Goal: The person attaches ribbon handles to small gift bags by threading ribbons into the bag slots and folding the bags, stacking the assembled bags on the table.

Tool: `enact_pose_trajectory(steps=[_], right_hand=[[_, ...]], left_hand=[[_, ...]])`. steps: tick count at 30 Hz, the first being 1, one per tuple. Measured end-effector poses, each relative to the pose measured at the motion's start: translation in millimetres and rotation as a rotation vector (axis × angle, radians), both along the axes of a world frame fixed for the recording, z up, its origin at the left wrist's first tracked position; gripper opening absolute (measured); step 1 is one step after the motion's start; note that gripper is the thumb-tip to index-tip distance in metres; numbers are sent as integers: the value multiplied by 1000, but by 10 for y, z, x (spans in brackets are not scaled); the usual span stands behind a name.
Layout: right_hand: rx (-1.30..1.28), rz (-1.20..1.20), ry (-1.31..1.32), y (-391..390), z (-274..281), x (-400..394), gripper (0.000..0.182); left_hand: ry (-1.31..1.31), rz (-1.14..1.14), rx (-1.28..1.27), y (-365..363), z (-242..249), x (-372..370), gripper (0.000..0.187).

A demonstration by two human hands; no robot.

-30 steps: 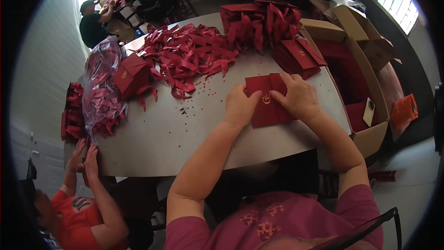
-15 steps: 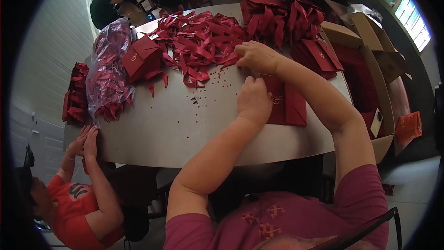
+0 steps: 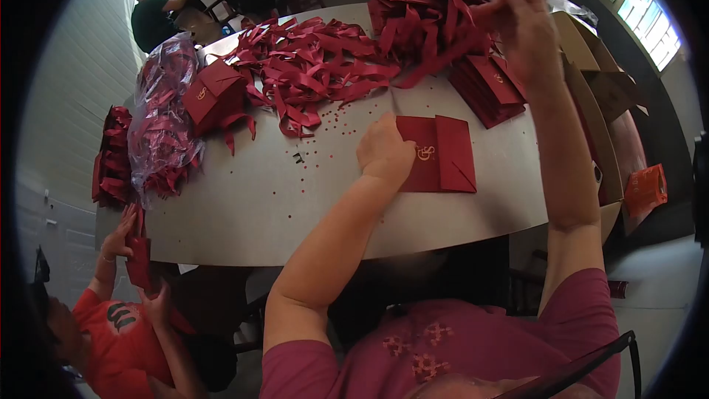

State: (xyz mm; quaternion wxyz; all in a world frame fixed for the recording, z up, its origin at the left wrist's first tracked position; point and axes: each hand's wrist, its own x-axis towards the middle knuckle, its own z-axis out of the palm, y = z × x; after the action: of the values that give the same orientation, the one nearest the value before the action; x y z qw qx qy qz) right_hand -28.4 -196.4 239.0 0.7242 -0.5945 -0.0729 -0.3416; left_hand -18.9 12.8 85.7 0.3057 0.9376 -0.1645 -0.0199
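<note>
A flat red paper gift bag with a gold emblem lies on the table in front of me. My left hand is closed on its left edge, fingers curled at the top corner. Raised at the upper right, my right hand pinches a red ribbon, which stretches down and left toward the bag's top left corner. Behind the hands spreads a heap of loose red ribbons. A stack of folded red bags lies just left of my right forearm.
More ribboned bags stand at the back. A plastic-wrapped bundle and another red bag lie left. Red confetti dots the metal table. An open cardboard box stands right. A co-worker in red handles a bag at left.
My right hand has risen up and right from the bag's top, drawing out a ribbon. My left hand stays at the bag's edge. The co-worker's hands have separated, showing a red bag.
</note>
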Motion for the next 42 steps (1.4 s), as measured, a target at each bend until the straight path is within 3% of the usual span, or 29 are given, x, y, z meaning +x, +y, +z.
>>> enact_pose_trajectory(steps=[2, 3, 8, 12, 14, 17, 20, 26, 29, 42], right_hand=[[-195, 111, -250, -573, 201, -275, 15], [-195, 100, -240, -573, 242, -367, 15], [-601, -450, 70, -136, 265, -867, 21], [-413, 126, 465, 443, -697, -667, 21], [-381, 222, 649, 503, -1088, -564, 17], [-475, 179, 636, 457, -1510, -469, 15], [-629, 83, 487, 394, -1643, -438, 14], [-324, 291, 615, 418, -1574, -500, 15], [-376, 274, 590, 390, -1586, -497, 14], [-384, 279, 589, 284, -1530, -490, 10]], left_hand=[[42, 14, -59, 14, 33, 22, 43], [115, 43, -106, 20, 82, 30, 40], [285, 45, -360, 69, -39, 146, 34], [267, -2, -500, 61, -191, 189, 27], [310, 17, -498, 72, -165, 177, 23], [247, 5, -453, 85, -137, 170, 22], [348, 0, -519, 96, -73, 161, 21], [690, 4, -787, 132, -14, 147, 17], [833, 49, -829, 121, 55, 97, 17], [1064, -7, -996, 117, 55, 73, 21]])
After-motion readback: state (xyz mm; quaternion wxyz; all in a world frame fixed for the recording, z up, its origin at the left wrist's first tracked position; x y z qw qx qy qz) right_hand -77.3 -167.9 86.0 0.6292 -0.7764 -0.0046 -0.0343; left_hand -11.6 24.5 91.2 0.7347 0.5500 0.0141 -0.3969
